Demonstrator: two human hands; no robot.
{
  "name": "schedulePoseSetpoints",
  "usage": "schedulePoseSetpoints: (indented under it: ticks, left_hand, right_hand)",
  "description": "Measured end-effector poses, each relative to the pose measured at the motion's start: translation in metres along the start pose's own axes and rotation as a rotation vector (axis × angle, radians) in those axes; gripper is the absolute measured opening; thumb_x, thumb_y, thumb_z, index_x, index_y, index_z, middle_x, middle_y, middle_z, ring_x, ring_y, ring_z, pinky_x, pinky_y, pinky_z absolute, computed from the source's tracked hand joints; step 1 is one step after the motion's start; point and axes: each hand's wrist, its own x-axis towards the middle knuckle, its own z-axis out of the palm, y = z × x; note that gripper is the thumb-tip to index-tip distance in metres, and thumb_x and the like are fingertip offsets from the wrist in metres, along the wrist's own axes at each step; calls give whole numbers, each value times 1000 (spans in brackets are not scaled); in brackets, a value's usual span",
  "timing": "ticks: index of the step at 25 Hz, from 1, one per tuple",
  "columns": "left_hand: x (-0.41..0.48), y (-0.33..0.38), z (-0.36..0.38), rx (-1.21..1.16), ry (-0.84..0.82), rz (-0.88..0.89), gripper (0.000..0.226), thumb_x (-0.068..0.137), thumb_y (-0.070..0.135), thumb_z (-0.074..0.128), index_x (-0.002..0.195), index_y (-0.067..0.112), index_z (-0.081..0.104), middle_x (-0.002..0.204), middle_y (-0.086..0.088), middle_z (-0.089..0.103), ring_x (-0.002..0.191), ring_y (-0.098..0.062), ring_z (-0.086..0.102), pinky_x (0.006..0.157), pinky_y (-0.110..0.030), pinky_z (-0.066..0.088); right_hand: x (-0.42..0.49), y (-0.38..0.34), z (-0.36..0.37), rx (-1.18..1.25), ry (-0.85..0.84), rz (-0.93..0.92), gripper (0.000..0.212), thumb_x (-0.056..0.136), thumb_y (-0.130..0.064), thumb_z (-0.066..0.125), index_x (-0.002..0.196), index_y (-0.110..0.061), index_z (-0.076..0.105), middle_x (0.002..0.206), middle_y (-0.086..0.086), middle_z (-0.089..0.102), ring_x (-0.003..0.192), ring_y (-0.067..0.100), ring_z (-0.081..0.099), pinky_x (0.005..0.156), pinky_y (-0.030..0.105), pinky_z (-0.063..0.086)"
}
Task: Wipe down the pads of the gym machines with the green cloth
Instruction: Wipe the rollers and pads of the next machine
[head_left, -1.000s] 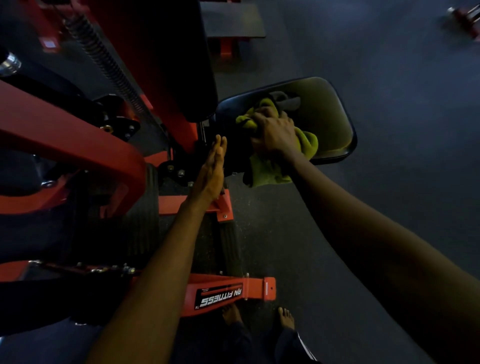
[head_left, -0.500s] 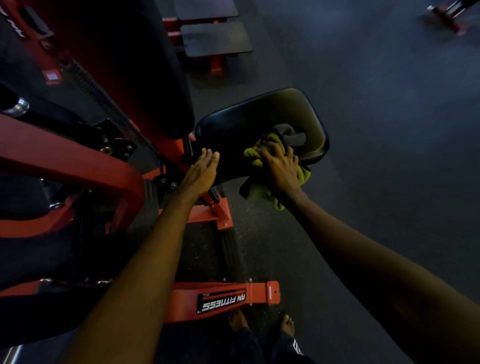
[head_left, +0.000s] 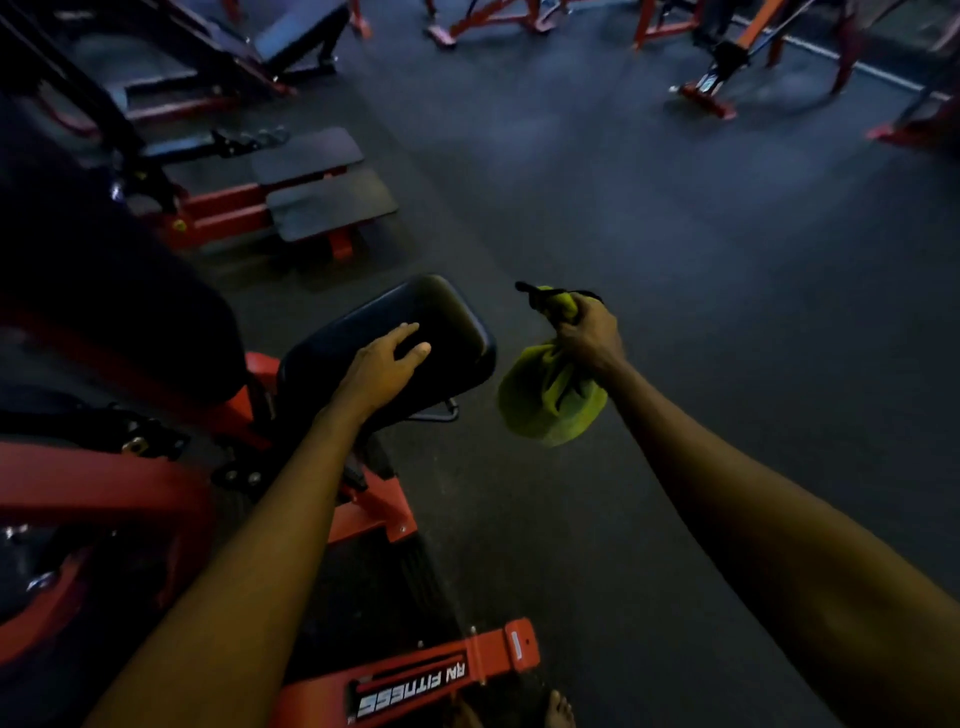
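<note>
Red machine frame (head_left: 104, 483) same spot, view now tilted up toward the next benches (head_left: 327, 202). Seat pad (head_left: 441, 312): the cloth is off it; half a second ago it was being rubbed there. Green cloth (head_left: 550, 405) now hangs bunched in the air just right of the pad, over the floor. Left hand (head_left: 382, 364) moved from the pad's near edge onto its top, fingers loose, gripping nothing. Right hand (head_left: 589, 332) fist clenched round the cloth's middle. Reads as this pad done, likely next pad up
</note>
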Motion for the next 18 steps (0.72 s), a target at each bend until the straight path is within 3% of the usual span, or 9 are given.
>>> schedulePoseSetpoints:
  ticks: [5, 9, 13, 18]
  left_hand:
    - [27, 124, 50, -21, -70, 115, 47, 99, 46, 56, 144, 31, 52, 138, -14, 60, 127, -32, 56, 108, -38, 42]
    - [36, 234, 98, -39, -63, 300, 45, 99, 37, 59, 142, 24, 56, 146, -7, 54, 135, -25, 49, 107, -31, 38]
    - [39, 321, 144, -26, -131, 492, 45, 100, 36, 60, 142, 21, 56, 146, -4, 55, 137, -22, 49, 107, -30, 38]
    - [26, 411, 198, -34, -251, 637, 44, 100, 36, 59, 141, 22, 57, 147, -5, 53, 136, -23, 48, 108, -32, 37]
  right_hand:
    - [2, 37, -148, 41, 190, 73, 22, 101, -23, 64, 117, -11, 71, 106, 3, 64, 92, 21, 58, 76, 32, 42]
    - [-15, 68, -250, 87, 329, 139, 16, 101, -25, 64, 109, -13, 70, 95, 2, 64, 86, 21, 60, 68, 27, 40]
    - [-48, 95, -336, 45, 469, 196, 26, 100, -33, 64, 118, -14, 65, 100, 4, 65, 87, 22, 59, 72, 31, 40]
    - [-111, 129, -432, -32, 657, 308, 29, 97, -38, 67, 113, -15, 64, 101, 4, 65, 93, 22, 59, 76, 30, 40]
